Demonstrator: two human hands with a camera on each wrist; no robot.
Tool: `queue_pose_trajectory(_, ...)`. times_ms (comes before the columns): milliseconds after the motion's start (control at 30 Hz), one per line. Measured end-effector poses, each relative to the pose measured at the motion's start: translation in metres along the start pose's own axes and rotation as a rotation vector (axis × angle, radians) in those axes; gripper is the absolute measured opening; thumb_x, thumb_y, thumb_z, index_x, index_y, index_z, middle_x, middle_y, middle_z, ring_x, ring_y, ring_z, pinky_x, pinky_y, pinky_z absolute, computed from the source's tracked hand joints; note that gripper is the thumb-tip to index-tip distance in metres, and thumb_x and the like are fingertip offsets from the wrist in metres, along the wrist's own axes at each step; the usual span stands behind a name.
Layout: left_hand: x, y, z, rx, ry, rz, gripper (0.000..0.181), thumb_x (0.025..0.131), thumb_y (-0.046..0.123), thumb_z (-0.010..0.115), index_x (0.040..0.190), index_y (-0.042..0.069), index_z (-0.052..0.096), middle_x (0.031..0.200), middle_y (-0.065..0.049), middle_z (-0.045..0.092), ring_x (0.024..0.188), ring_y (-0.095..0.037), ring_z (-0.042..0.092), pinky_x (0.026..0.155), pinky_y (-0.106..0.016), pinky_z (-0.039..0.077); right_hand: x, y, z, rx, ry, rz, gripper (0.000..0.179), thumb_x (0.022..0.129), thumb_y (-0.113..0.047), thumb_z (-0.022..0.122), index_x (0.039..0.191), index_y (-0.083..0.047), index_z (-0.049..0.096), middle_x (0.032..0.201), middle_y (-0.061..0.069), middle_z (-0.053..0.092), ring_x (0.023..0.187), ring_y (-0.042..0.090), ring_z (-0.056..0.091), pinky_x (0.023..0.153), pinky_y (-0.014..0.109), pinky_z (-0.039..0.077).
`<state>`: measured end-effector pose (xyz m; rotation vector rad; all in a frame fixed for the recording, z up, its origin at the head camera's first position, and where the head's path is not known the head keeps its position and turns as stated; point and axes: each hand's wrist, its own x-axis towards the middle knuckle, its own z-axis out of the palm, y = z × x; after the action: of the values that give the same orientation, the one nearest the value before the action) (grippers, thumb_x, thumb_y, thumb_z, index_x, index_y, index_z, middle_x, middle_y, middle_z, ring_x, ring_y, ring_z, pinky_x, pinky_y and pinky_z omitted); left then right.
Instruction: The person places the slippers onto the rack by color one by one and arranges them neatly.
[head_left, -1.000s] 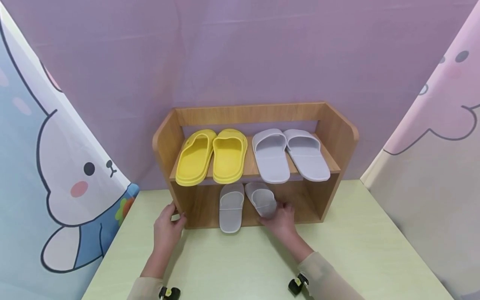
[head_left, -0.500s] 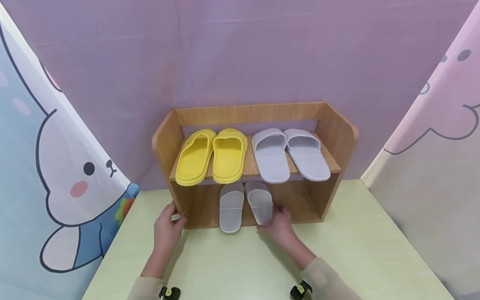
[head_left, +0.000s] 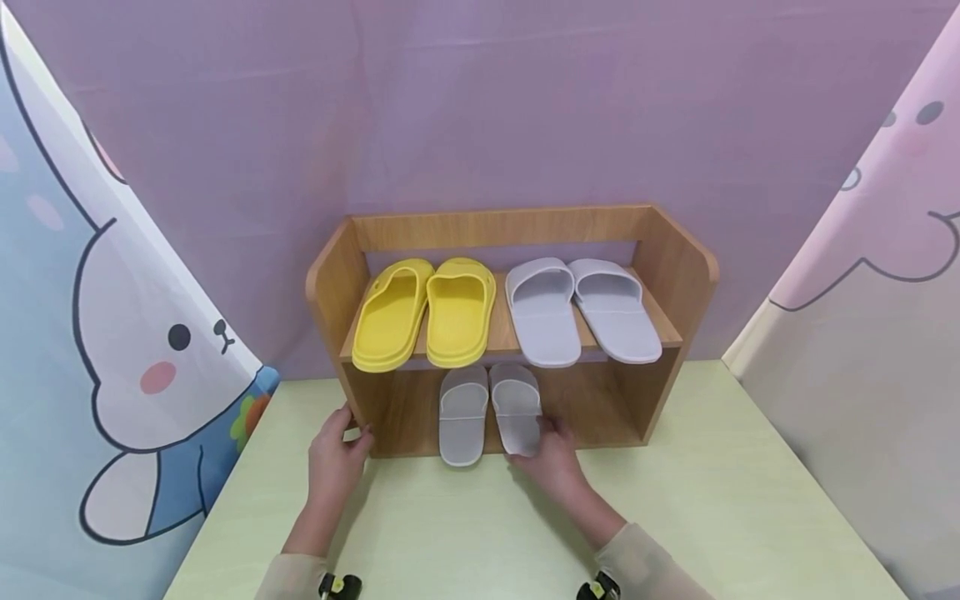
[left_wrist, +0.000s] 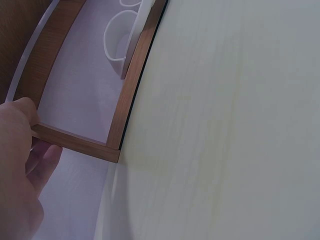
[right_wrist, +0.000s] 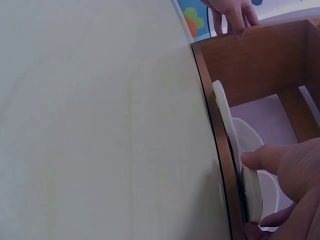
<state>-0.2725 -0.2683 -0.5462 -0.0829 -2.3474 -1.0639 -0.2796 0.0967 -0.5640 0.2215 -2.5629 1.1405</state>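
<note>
A small wooden shoe rack (head_left: 675, 271) stands against the backdrop. My left hand (head_left: 335, 462) grips the front edge of its left side panel (left_wrist: 75, 141), thumb and fingers on opposite sides. On the lower shelf (head_left: 585, 408) lie two grey slide slippers, toes toward the back. The left grey slipper (head_left: 462, 437) lies apart from both hands, its heel slightly past the shelf's front edge. My right hand (head_left: 551, 462) holds the right grey slipper (head_left: 516, 400) by its heel end; in the right wrist view the thumb (right_wrist: 257, 157) lies against that slipper (right_wrist: 252, 195). Some fingers there are hidden.
The upper shelf carries a pair of yellow clogs (head_left: 459, 317) at left and pale lilac slides (head_left: 543, 325) at right. A light table top (head_left: 450, 533) lies in front. Printed cloths (head_left: 135, 350) hang at both sides, and a purple backdrop (head_left: 487, 108) behind.
The right grey slipper has turned from slanted to nearly straight and shifted left, closer to its mate, with my right hand moving left along with it. My left hand has stayed on the side panel.
</note>
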Motion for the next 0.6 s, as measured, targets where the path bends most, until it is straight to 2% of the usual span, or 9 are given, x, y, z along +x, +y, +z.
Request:
queue_pose_trajectory(400, 0.0, 0.0, 0.001, 0.005, -0.005, -0.008, 0.046, 0.098, -0.003, 0.076, 0.142, 0.007, 0.066, 0.126, -0.016, 0.073, 0.116, -0.038, 0.074, 0.082, -0.049, 0.069, -0.002, 0.0, 0.011, -0.039, 0.064, -0.065, 0.082, 0.062, -0.011, 0.106, 0.126, 0.017, 0.063, 0.121, 0.031, 0.06, 0.109, 0.046, 0.064, 0.094, 0.06, 0.062)
queue_pose_trajectory(600, 0.0, 0.0, 0.001, 0.009, -0.005, -0.008, 0.045, 0.098, -0.002, 0.076, 0.14, 0.007, 0.067, 0.126, -0.016, 0.073, 0.117, -0.038, 0.074, 0.082, -0.05, 0.069, 0.0, 0.001, 0.015, -0.05, 0.054, -0.067, 0.09, 0.06, -0.014, 0.108, 0.13, 0.017, 0.061, 0.122, 0.03, 0.059, 0.11, 0.044, 0.063, 0.095, 0.058, 0.062)
